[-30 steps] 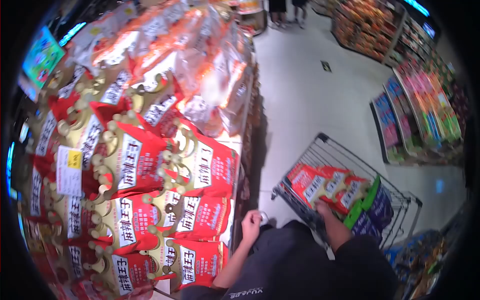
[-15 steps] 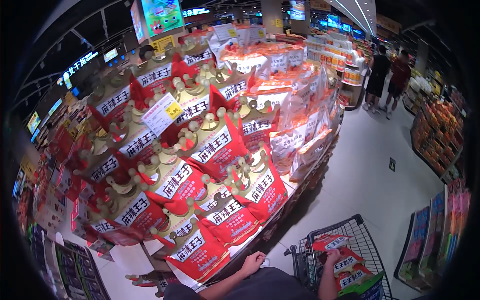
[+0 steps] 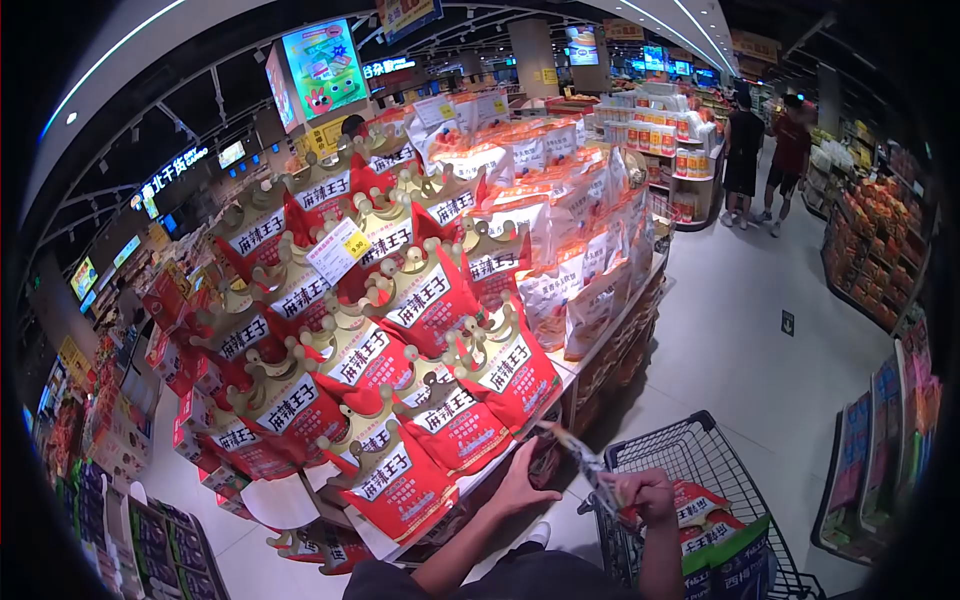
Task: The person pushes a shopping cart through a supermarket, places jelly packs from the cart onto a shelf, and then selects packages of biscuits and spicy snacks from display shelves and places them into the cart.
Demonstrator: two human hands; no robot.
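Seen nearly edge-on, a snack bag (image 3: 588, 462) is gripped in my right hand (image 3: 651, 494) above the near left side of the shopping cart (image 3: 665, 440). My left hand (image 3: 518, 482) is open, thumb and fingers apart, between the held bag and the display's front edge; it holds nothing. Inside the cart lie red snack bags (image 3: 698, 508) and a green and dark packet (image 3: 735, 558). Rows of red bags with gold crown-shaped tops (image 3: 425, 295) stand on the display beside my left hand.
A price card (image 3: 338, 250) stands among the red bags. White and orange bags (image 3: 570, 255) fill the display's far right end. Two people (image 3: 787, 155) stand up the aisle (image 3: 730, 350). Low shelves (image 3: 860, 455) line the right side; another rack (image 3: 165, 550) stands at lower left.
My right hand has raised a bag out of the cart and brought it left. My left hand has opened from a loose curl. The camera view has tilted up slightly.
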